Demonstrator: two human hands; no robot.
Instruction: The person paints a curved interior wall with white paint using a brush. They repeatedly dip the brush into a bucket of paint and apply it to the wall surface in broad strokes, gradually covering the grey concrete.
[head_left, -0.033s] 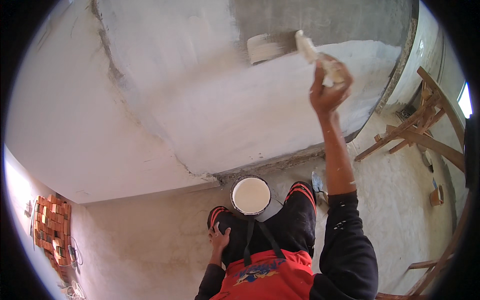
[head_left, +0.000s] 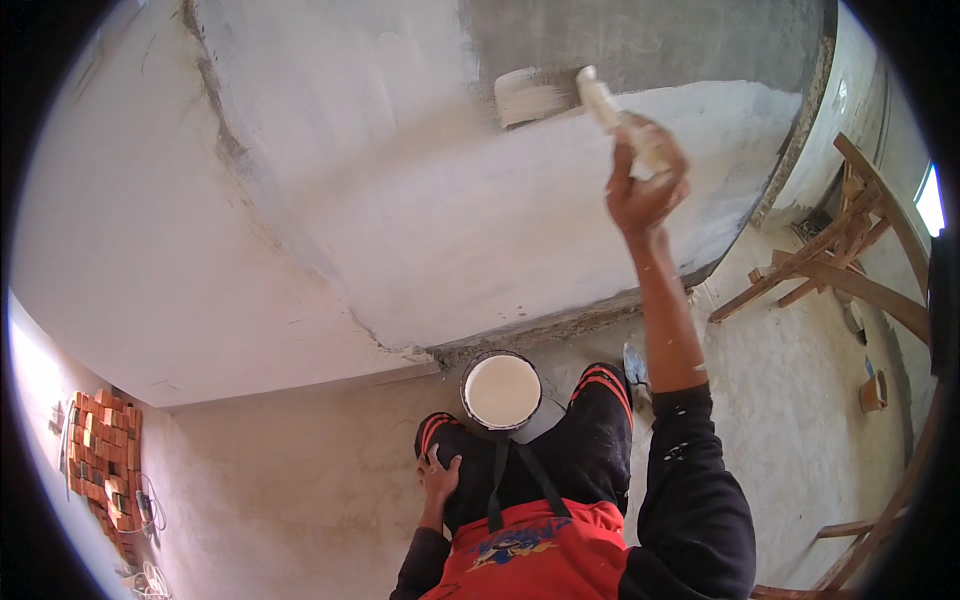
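Now the right hand (head_left: 643,190) grips the brush (head_left: 598,100) farther left, nearer the white patch (head_left: 525,97), apparently extending coverage, while the left hand (head_left: 438,478) lies open.

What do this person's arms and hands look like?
Both are human: the left hand and right hand are bare, with no gloves. The left sleeve and right sleeve are black. The right one stops partway along the forearm and carries white splashes.
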